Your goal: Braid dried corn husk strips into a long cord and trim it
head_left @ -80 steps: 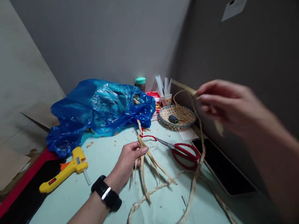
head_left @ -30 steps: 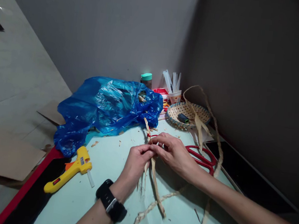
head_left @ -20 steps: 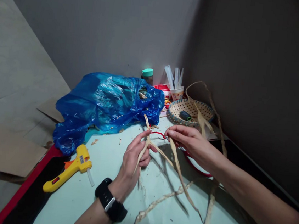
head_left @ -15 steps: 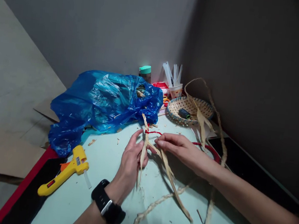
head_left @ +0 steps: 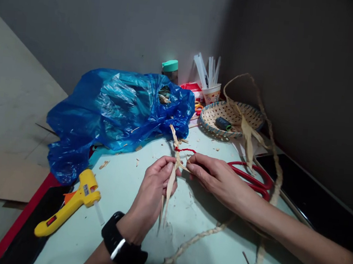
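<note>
My left hand (head_left: 158, 182), below a black watch-strapped wrist, pinches a braid of dry pale husk strips (head_left: 171, 177) near the middle of the table. Loose strip ends hang down beside its fingers. A red string (head_left: 186, 150) is tied round the braid above the grip and runs toward my right hand (head_left: 211, 173). That hand is closed, its fingertips drawing one husk strip out to the right. The far ends of this strip are hidden behind the hand. A long finished braid (head_left: 277, 176) loops from the basket down past my right forearm.
A blue plastic bag (head_left: 119, 105) lies at the back left. A yellow glue gun (head_left: 70, 209) rests at the left edge. Behind my right hand are red-handled scissors (head_left: 266, 181), a phone-like black slab (head_left: 296, 191), a woven basket (head_left: 208, 125) with a dark thread spool (head_left: 223, 123), and a cup of glue sticks (head_left: 211, 94).
My right hand has closed in on the strip and pulled it aside; its long tail no longer hangs in front. The view has shifted slightly, showing more of the scissors.
</note>
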`<state>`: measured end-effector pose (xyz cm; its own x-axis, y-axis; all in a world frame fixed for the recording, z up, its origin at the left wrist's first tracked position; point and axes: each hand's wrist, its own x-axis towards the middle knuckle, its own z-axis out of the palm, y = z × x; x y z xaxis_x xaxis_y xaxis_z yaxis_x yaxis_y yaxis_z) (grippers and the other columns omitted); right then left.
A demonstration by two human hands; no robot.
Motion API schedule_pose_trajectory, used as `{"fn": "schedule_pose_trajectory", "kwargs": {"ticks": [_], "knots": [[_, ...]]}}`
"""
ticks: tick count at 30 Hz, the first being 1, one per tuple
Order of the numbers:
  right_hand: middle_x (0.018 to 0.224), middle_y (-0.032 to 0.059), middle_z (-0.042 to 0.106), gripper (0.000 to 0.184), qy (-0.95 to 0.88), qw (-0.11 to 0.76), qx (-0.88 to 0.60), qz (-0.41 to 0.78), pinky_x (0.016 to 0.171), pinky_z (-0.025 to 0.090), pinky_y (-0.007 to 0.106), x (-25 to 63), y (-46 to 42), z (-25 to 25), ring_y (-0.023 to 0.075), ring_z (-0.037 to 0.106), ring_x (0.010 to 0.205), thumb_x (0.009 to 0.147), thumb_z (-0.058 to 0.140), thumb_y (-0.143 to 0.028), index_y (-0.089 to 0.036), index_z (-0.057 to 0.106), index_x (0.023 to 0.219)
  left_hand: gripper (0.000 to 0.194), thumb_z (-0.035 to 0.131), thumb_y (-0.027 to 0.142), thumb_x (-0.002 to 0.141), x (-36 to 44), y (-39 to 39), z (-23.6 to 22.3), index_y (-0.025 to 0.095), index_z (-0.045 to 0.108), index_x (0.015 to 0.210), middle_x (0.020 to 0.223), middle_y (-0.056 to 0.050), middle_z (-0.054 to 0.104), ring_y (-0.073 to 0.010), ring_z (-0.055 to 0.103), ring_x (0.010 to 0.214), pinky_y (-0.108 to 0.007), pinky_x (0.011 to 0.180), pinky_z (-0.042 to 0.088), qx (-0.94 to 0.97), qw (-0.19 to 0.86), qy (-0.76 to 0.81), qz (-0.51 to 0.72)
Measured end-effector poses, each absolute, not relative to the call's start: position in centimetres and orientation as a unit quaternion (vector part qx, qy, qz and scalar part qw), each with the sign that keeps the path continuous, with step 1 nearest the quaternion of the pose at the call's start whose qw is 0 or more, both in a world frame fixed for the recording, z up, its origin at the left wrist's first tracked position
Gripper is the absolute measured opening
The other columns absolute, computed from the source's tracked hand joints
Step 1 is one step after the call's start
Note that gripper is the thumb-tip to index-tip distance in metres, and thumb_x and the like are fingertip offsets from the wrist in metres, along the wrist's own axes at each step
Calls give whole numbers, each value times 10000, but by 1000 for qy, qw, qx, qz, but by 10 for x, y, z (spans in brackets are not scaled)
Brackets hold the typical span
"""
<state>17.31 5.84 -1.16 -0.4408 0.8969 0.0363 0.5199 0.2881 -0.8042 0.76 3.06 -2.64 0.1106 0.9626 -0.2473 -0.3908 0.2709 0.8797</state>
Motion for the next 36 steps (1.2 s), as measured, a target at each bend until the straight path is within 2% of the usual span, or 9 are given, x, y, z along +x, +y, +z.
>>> {"fn": "schedule_pose_trajectory", "kwargs": {"ticks": [3, 7, 11, 13, 16, 21, 24, 30, 36], "knots": [[694, 12, 582, 259, -779, 230, -477, 335, 600, 320, 271, 172, 55, -9, 155, 505, 638, 950, 369, -306, -207, 548, 790, 175, 648, 293, 808, 7, 30, -26, 174, 585, 919, 724, 12, 574, -14, 350, 445, -131, 412, 252, 308, 679, 443, 498], [781, 30, 622, 138, -778, 234, -497, 304, 607, 332, 275, 169, 50, -9, 169, 538, 669, 927, 394, -262, -216, 519, 890, 167, 653, 273, 795, 7, 29, -24, 167, 620, 919, 743, 4, 596, -13, 321, 442, -134, 420, 273, 300, 680, 447, 498], [796, 44, 627, 132, -777, 237, -509, 285, 579, 313, 281, 169, 48, -10, 175, 531, 646, 923, 391, -290, -223, 481, 854, 160, 645, 257, 787, 10, 30, -22, 164, 625, 916, 759, -10, 613, -24, 361, 469, -138, 435, 278, 307, 669, 461, 496], [780, 42, 624, 146, -773, 240, -516, 281, 578, 309, 284, 169, 48, -9, 174, 524, 638, 920, 397, -305, -222, 482, 837, 155, 647, 235, 785, 10, 30, -22, 152, 613, 911, 753, -6, 597, -13, 316, 462, -133, 425, 238, 313, 667, 452, 503], [765, 30, 620, 173, -756, 259, -498, 337, 602, 334, 279, 170, 50, -10, 168, 531, 667, 921, 409, -326, -214, 480, 810, 155, 648, 213, 791, 10, 31, -22, 137, 592, 914, 717, 17, 548, -1, 214, 444, -143, 402, 155, 326, 668, 433, 510], [671, -7, 549, 219, -686, 282, -461, 487, 551, 333, 255, 171, 54, -9, 128, 487, 587, 914, 422, -357, -199, 469, 770, 165, 665, 224, 785, 8, 31, -21, 131, 601, 905, 616, 53, 454, -5, 200, 436, -159, 394, 121, 344, 657, 446, 502], [674, -14, 517, 214, -695, 297, -476, 449, 548, 317, 252, 172, 55, -8, 123, 453, 596, 903, 450, -353, -198, 470, 758, 181, 674, 223, 777, 8, 31, -21, 123, 614, 915, 616, 52, 450, -1, 198, 431, -162, 394, 115, 342, 660, 446, 498], [770, 16, 573, 178, -765, 269, -489, 323, 639, 347, 275, 171, 48, -10, 161, 499, 722, 909, 460, -328, -197, 508, 797, 198, 679, 222, 780, 10, 31, -23, 114, 612, 932, 570, 80, 366, -1, 203, 424, -161, 396, 120, 339, 668, 429, 505], [798, 57, 554, 132, -798, 232, -506, 233, 658, 374, 289, 164, 41, -7, 184, 508, 739, 870, 464, -208, -177, 529, 759, 176, 658, 230, 801, 12, 30, -23, 117, 600, 923, 624, 51, 464, 4, 214, 423, -168, 395, 105, 352, 665, 434, 496]]}}
